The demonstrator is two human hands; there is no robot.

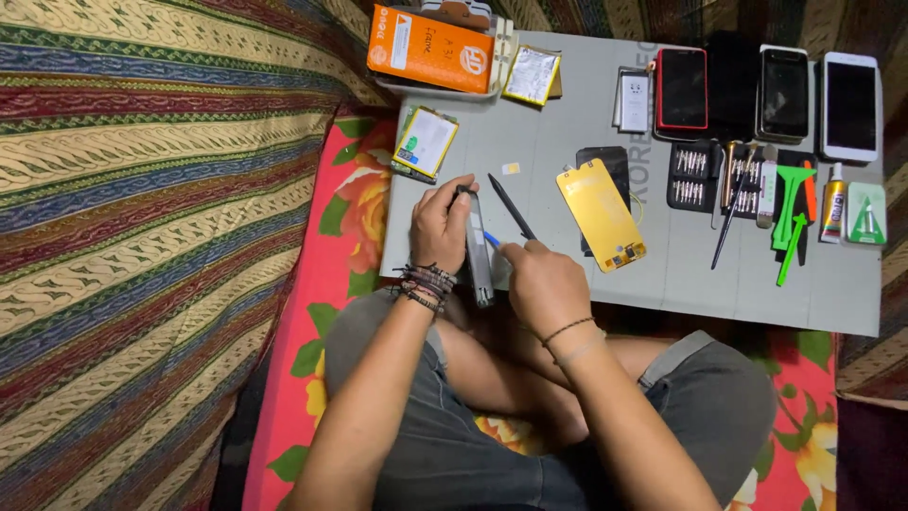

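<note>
A person sits cross-legged on a red flowered mat [355, 203] in front of a low grey table [662, 274], seen from above. The left hand [440, 225], with a stack of dark bracelets at the wrist, grips a phone [476, 248] held on its edge at the near left corner of the table, fingers curled over the phone's top end. The right hand [544, 284] is closed around a thin black tool [511, 206], whose upper end slants up and away over the table; its lower end meets the phone's side, though whether it touches or goes into the seam is hard to tell from here. Just right of the hands lies a yellow phone back cover [601, 213], partly over a dark panel. Beyond the left hand, a flat battery [426, 142] with a yellow rim rests at the table's left edge, and farther back sit an orange box [430, 47] and a small silver pouch [532, 74]. Along the far edge stand three phones in a row: a red one [681, 88], a black one [784, 93] and a white one [849, 106]. Below them are a black screwdriver bit set [693, 177], green plastic pry tools [793, 213] and a tube of glue [832, 202]. A striped woven cloth [142, 189] covers the area to the left.
</note>
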